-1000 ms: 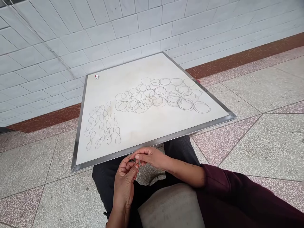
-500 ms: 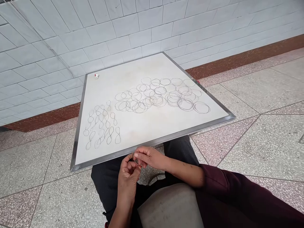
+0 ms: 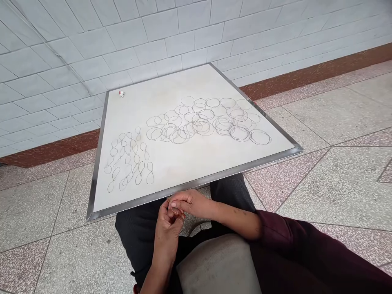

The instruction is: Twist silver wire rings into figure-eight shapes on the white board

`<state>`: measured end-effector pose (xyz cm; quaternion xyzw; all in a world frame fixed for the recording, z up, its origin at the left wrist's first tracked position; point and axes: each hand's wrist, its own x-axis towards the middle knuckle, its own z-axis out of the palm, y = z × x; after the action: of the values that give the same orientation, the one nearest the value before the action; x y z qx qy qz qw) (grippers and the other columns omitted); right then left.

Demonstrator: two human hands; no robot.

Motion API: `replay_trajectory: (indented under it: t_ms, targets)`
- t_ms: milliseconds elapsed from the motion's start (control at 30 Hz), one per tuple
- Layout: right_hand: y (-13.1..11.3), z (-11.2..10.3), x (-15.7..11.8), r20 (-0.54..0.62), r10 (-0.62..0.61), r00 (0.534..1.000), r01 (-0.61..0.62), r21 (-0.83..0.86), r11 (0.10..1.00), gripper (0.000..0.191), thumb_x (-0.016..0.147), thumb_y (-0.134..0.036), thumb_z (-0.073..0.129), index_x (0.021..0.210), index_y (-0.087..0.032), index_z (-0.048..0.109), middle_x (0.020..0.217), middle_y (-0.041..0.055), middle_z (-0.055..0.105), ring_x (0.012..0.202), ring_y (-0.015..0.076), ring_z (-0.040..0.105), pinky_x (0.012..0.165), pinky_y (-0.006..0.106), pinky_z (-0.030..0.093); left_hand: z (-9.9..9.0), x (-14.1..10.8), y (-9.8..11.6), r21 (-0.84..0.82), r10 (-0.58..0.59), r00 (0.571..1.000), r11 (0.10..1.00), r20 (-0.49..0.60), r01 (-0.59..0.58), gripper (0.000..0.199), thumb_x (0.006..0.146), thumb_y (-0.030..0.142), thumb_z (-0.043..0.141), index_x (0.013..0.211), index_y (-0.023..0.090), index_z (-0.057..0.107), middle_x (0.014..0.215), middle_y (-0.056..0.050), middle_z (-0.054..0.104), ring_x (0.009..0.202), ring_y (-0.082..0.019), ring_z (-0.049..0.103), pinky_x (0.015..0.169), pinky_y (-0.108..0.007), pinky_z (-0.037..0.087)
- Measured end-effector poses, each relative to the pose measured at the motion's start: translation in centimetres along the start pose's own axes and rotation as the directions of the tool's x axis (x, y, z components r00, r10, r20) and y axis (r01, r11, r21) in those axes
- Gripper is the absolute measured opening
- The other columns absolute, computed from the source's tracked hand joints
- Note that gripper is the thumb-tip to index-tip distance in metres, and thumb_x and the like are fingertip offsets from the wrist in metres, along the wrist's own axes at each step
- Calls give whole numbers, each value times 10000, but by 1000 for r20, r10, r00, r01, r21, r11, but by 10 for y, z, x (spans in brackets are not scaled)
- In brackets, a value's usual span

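Note:
My left hand [image 3: 167,228] and my right hand [image 3: 193,203] meet over my lap, just below the near edge of the white table [image 3: 174,171]. Between their pinched fingers is a thin wire loop [image 3: 176,210], which both hands hold; part of it is hidden by the fingers. Many round wire rings [image 3: 239,132] lie overlapping across the table's middle and right. On the left side lie several wires twisted into figure-eight shapes [image 3: 140,173], roughly in rows.
A small white and red object [image 3: 121,94] sits near the table's far left corner. The table has a metal rim [image 3: 196,181] and stands by a white tiled wall [image 3: 162,24]. My dark-trousered legs [image 3: 131,241] reach under the near edge.
The view has shifted slightly, so the table appears a little further left. The wire loop shows more clearly between my fingers, and both hands stay together.

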<state>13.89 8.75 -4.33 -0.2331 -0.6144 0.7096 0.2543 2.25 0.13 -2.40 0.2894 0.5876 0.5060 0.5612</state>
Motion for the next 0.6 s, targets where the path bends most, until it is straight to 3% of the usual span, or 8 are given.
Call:
replay_trajectory:
  t_ms: [133,267,400,533,600]
  targets:
    - [4,0,0,-68,-3,998,1,-16,1000,378,908,-497,521,797,-157,644,655,-18,550,549,90,491,540,219,428,-3,3,-1,2,16,1000,1000,-7,-16,452,753,234,722,1185,208,592,834,-5,654,794,-163,611,782,-284,450]
    - [5,-1,-3,-157,58,986,-60,-5,998,322,925,-439,524,999,-166,676,628,-29,565,482,81,497,485,202,429,-6,5,1,32,2,1000,1000,2,-2,462,774,251,711,1206,202,553,738,23,633,742,-148,593,785,-291,439]
    - [0,-7,-6,-81,21,996,-28,-93,995,297,965,-373,475,1109,-192,661,657,-30,592,504,81,537,531,202,464,-6,3,4,43,13,1000,999,-11,-13,459,741,248,733,1167,207,566,701,34,623,708,-141,579,727,-270,428]
    - [-10,-19,-4,33,-129,991,133,-306,943,237,946,-324,528,1063,-197,690,897,28,674,750,122,625,696,236,503,-8,1,6,67,9,1000,998,-14,-8,438,708,273,759,1114,205,611,683,36,599,657,-134,539,604,-233,382]
    - [-16,-24,-4,131,-144,981,180,-335,925,229,938,-310,559,1109,-211,674,911,26,676,806,134,628,733,242,502,-8,0,7,79,6,1000,997,-6,-6,444,714,294,755,1126,206,616,682,34,598,640,-132,521,580,-229,376]
